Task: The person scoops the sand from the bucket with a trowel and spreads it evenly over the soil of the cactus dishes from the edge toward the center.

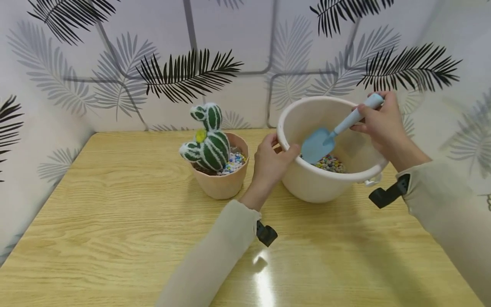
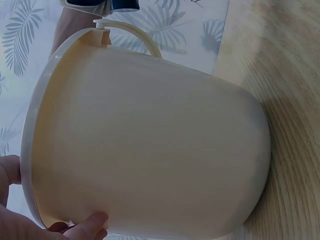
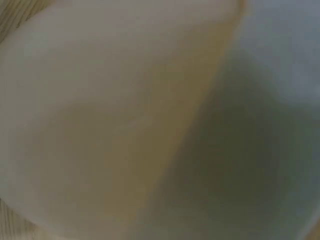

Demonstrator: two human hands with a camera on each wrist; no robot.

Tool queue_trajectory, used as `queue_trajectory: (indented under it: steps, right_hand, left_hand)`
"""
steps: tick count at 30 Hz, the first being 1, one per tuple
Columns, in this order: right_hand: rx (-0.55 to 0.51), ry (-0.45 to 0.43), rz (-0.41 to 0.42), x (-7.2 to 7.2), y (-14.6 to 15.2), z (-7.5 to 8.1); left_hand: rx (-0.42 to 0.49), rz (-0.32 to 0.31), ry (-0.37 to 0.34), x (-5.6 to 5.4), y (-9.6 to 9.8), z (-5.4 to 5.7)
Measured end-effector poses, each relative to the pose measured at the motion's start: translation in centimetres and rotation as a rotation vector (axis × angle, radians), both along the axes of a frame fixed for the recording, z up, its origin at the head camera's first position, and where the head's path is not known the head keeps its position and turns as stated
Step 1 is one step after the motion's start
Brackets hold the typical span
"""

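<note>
My right hand (image 1: 385,123) grips the handle of a light blue garden trowel (image 1: 320,143), holding it tilted over the inside of a cream plastic bucket (image 1: 318,187). The blade points down and left, above multicoloured pebbles (image 1: 331,163) in the bottom. My left hand (image 1: 270,162) pinches the bucket's rim on its left side, the thumb over the edge. In the left wrist view, that hand's fingers (image 2: 90,225) touch the wall of the upright bucket (image 2: 150,140). The right wrist view is blurred and filled mostly by the bucket's wall (image 3: 90,125); the right hand does not show there.
Left of the bucket stands a peach pot (image 1: 220,185) with a green and white artificial cactus (image 1: 215,149) and small coloured stones (image 1: 234,164). Both containers rest on a wood-grain table (image 1: 126,204). Behind it rises a leaf-patterned wall (image 1: 245,38).
</note>
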State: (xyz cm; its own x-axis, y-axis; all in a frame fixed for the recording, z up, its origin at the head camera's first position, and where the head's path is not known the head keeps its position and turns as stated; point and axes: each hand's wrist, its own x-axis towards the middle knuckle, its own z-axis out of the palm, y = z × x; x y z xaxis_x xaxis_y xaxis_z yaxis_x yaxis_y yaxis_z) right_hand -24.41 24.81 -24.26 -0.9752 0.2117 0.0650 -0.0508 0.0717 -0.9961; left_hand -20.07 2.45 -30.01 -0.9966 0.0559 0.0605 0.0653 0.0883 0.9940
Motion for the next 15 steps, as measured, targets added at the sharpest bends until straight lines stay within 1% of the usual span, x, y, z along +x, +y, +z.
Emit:
queue_trajectory:
  steps: [5, 10, 12, 15]
  right_hand:
    - [0.058, 0.011, -0.015, 0.1, 0.1, -0.5]
    - [0.19, 0.029, -0.025, 0.4, 0.0, -0.9]
    - [0.229, 0.04, -0.009, 0.6, -0.1, -1.0]
    - [0.258, 0.055, 0.027, 0.8, -0.1, -1.3]
  left_hand:
    - [-0.005, 0.003, 0.008, 0.6, 0.0, 0.0]
    - [-0.01, 0.006, 0.029, 1.0, 0.1, -0.2]
    - [-0.016, 0.01, 0.038, 1.2, 0.1, -0.4]
    - [-0.001, 0.008, 0.067, 1.6, 0.1, -0.7]
